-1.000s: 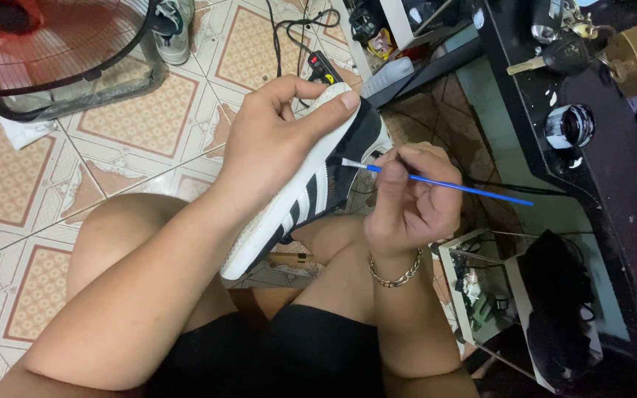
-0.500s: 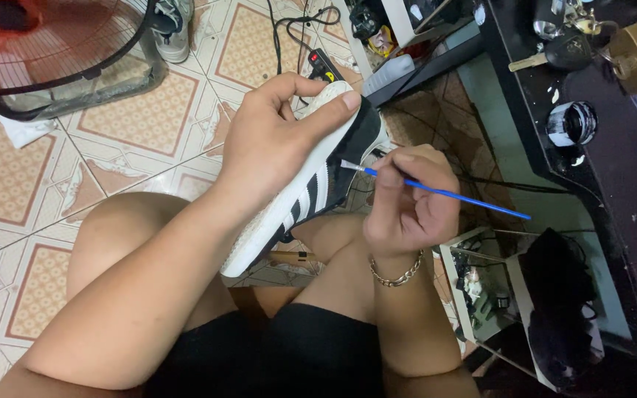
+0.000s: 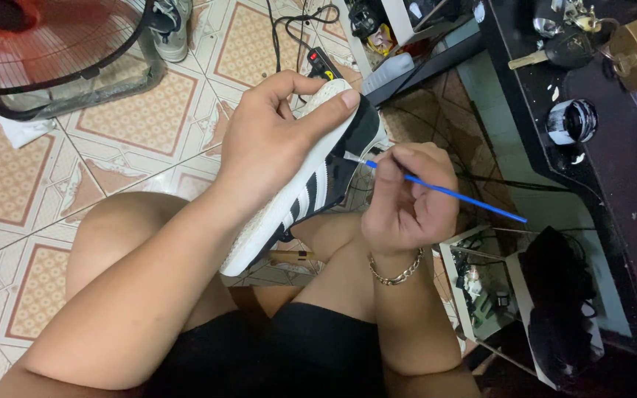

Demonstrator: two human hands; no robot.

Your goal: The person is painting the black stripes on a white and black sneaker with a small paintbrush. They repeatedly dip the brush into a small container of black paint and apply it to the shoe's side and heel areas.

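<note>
Left hand [image 3: 274,140] clamps black-and-white striped sneaker [image 3: 311,184], toe slanting up and away. Right hand [image 3: 407,199] pinches thin blue-handled paintbrush [image 3: 444,190], bristles touching the sneaker's black side, handle trailing toward the dark bench [image 3: 628,191].

Brush [image 3: 444,191] handle tilted lower since 1 s ago, its far end dropped. Bristle tip barely shifted along the dark side of the shoe [image 3: 311,184]. Right hand [image 3: 407,203] curled slightly tighter.

Patterned tile floor [image 3: 134,118], fan [image 3: 46,51] top left, power strip [image 3: 324,65] with cables, dark worktop [image 3: 621,169] right.
</note>
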